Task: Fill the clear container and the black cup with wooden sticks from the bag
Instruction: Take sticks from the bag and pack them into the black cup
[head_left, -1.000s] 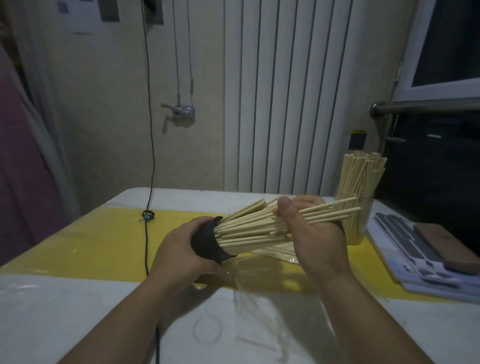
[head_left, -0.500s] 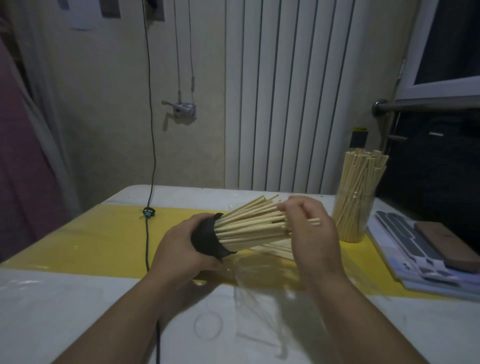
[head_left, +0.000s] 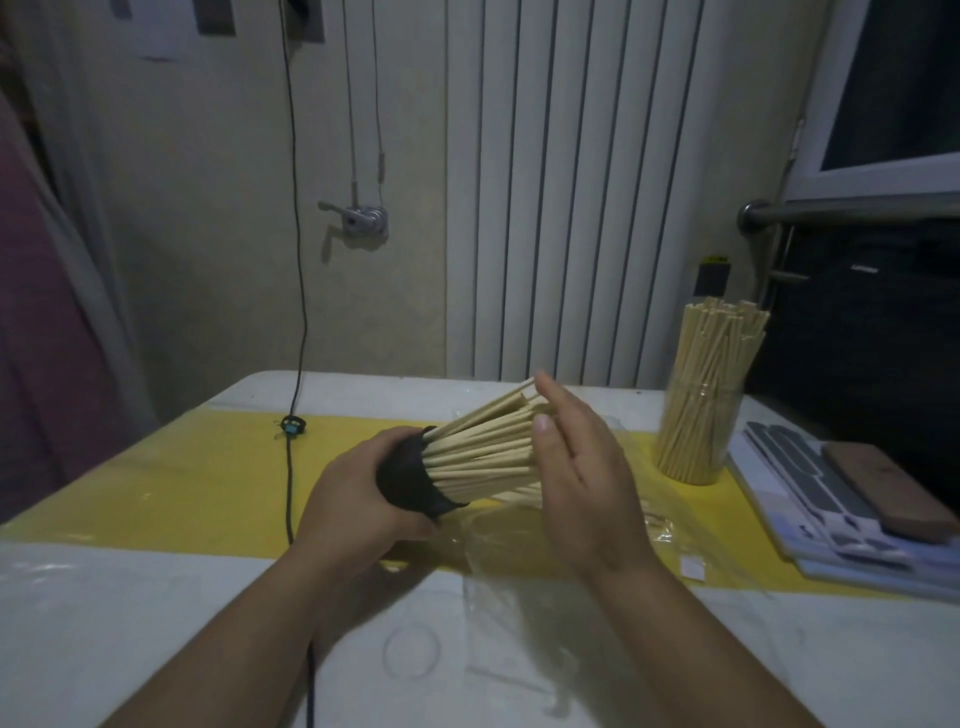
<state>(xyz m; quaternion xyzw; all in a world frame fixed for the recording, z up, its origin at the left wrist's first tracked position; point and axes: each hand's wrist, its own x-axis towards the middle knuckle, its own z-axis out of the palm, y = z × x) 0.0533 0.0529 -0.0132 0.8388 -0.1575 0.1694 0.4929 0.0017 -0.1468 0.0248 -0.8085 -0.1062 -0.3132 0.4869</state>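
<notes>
1. On the left, a thin black cable (head_left: 304, 312) hangs down the wall and runs across the table (head_left: 104, 623). It passes close to the left arm. I think an elbow could catch on it.
2. The left hand (head_left: 358, 493) is curled round the black cup (head_left: 410, 478) and grips it. The cup is up off the table and tipped on its side. Its mouth points right and a little up.
3. The wooden sticks (head_left: 483, 452) pack the cup and fan out of its mouth. If the cup tips down more, I think some sticks could slide out.
4. The right hand (head_left: 576, 478) is flat with straight fingers and holds nothing. It is at the loose ends of the sticks, and it looks like it is patting them in. A push that is too hard or crooked could make the sticks spread out. It could also knock the cup out of the left hand.
5. The bag (head_left: 498, 597) is clear and lies flat on the table under both hands. A few sticks lie just below the cup. The plastic looks slippery, so dropped sticks might roll away.
6. The clear container (head_left: 693, 441) stands upright on the right, well apart from the cup. It is full of sticks. It looks tall and top-heavy, so a swinging right arm could tip it over.
</notes>
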